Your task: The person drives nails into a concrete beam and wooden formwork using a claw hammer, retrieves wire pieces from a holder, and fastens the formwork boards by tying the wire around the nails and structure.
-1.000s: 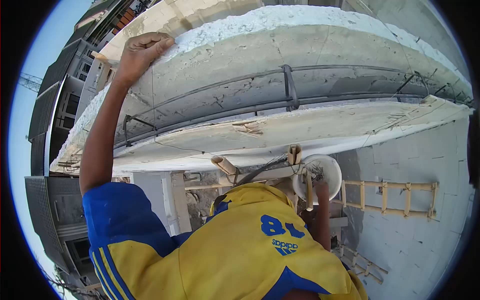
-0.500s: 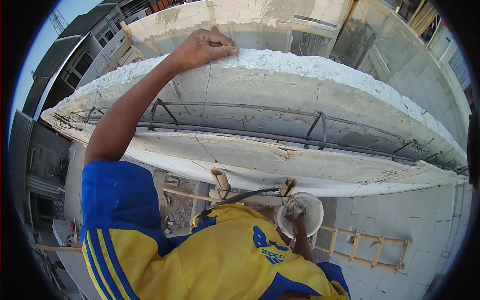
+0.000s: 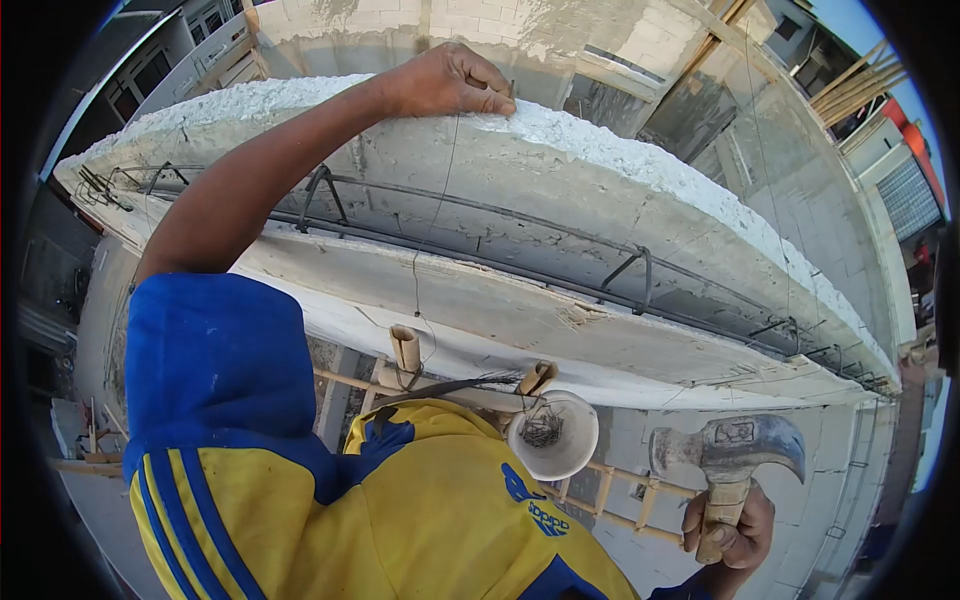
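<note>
My left hand [image 3: 455,85] rests on the rough white top edge of the wall [image 3: 585,138]. Its thumb and fingers are closed around a thin, dark upright nail [image 3: 513,90], mostly hidden by the fingertips. At the lower right, my right hand [image 3: 745,530] is wrapped around the short handle of a claw hammer [image 3: 735,445], its worn metal head raised. A thin wire [image 3: 440,190] hangs down the wall face below my left hand. Beside my body, a white bucket [image 3: 583,440] holds a tangle of nails or wire pieces [image 3: 541,428].
A steel rebar cage [image 3: 480,207] runs between the wall and a long formwork board [image 3: 480,290]. Bamboo pole ends [image 3: 405,345] stick up near my waist. A wooden ladder [image 3: 603,492] is below at right, partly behind the bucket. Block walls [image 3: 480,35] stand beyond.
My right hand has come out of the bucket and now holds up a hammer. My left hand stays at the wall's top edge while the camera view has shifted.
</note>
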A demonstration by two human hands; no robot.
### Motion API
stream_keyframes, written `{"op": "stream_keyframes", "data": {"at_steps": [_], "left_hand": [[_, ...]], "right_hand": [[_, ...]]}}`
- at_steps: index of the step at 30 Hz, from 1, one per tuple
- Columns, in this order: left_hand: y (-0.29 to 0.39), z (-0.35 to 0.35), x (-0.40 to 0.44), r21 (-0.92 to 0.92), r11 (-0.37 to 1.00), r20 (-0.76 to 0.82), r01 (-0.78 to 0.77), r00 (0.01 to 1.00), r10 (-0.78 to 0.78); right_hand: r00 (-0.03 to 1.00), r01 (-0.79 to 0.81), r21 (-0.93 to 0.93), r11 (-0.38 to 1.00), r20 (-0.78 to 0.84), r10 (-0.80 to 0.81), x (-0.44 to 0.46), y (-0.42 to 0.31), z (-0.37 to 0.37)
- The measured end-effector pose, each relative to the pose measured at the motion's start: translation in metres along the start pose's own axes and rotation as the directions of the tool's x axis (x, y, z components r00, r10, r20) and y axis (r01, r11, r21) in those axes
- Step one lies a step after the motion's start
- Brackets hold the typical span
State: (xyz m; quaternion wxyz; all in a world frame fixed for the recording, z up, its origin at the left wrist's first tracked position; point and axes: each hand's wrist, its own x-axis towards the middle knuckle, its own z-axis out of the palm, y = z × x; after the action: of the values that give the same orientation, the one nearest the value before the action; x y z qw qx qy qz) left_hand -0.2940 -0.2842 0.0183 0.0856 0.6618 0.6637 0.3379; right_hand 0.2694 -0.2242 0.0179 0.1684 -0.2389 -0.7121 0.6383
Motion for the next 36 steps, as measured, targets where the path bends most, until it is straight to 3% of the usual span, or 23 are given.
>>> {"op": "stream_keyframes", "data": {"at_steps": [1,3,4,10,17,19,23,26,27,29,30,31,33,34,36], "left_hand": [[-0.001,0.0,0.0,0.001,1.0,-0.011,-0.015,1.0,0.015],[-0.003,0.001,0.0,-0.027,0.999,-0.003,-0.04,0.999,0.04],[-0.002,0.0,0.0,-0.004,1.0,0.004,0.009,1.0,-0.009],[-0.003,-0.003,-0.001,-0.029,0.997,-0.009,-0.072,0.997,0.072],[-0.01,0.002,-0.002,-0.055,0.996,-0.029,-0.075,0.997,0.073],[-0.01,0.001,-0.002,-0.069,0.993,-0.034,-0.093,0.995,0.091],[-0.007,-0.003,0.0,-0.031,0.998,0.002,-0.053,0.999,0.053],[-0.01,0.001,-0.002,-0.031,0.998,0.001,-0.056,0.998,0.056],[-0.01,0.002,-0.002,-0.019,0.996,-0.015,-0.082,0.997,0.082],[-0.007,-0.001,-0.002,-0.016,0.996,-0.02,-0.083,0.996,0.083],[-0.007,-0.002,-0.002,-0.019,0.998,-0.01,-0.058,0.998,0.058],[-0.008,-0.001,-0.001,-0.029,0.999,0.007,-0.03,1.0,0.03],[-0.009,-0.002,0.0,-0.046,0.998,-0.004,-0.047,0.999,0.047],[-0.01,0.0,-0.002,-0.076,0.996,-0.003,-0.055,0.999,0.055],[-0.011,0.002,-0.001,-0.07,0.997,-0.001,-0.03,1.0,0.03]], "right_hand": [[0.998,0.064,-0.119,0.991,-0.016,-0.067,0.02,-0.032,0.011],[0.924,0.261,-0.257,0.931,-0.212,-0.317,0.07,-0.064,0.048],[0.929,0.324,-0.258,0.91,-0.096,-0.358,0.097,-0.082,0.06],[0.867,0.48,-0.565,0.671,0.189,-0.461,0.234,-0.12,0.098],[0.85,0.501,-0.566,0.655,0.18,-0.494,0.277,-0.12,0.116],[0.898,0.438,-0.683,0.585,0.303,-0.318,0.285,-0.113,0.113],[0.925,0.378,-0.685,0.623,0.261,-0.275,0.277,-0.129,0.114],[0.759,0.619,-0.504,0.603,0.187,-0.623,0.281,-0.117,0.113],[0.762,0.616,-0.503,0.606,0.187,-0.62,0.286,-0.109,0.111],[0.824,0.526,-0.747,0.406,0.33,-0.461,0.29,-0.105,0.112],[0.908,0.419,-0.721,0.552,0.32,-0.272,0.287,-0.113,0.11],[0.908,0.419,-0.721,0.552,0.315,-0.277,0.28,-0.124,0.11],[0.817,0.565,-0.504,0.654,0.226,-0.531,0.276,-0.147,0.11],[0.74,0.649,-0.478,0.592,0.213,-0.638,0.276,-0.147,0.112],[0.713,0.663,-0.482,0.573,0.173,-0.679,0.279,-0.131,0.121]]}}
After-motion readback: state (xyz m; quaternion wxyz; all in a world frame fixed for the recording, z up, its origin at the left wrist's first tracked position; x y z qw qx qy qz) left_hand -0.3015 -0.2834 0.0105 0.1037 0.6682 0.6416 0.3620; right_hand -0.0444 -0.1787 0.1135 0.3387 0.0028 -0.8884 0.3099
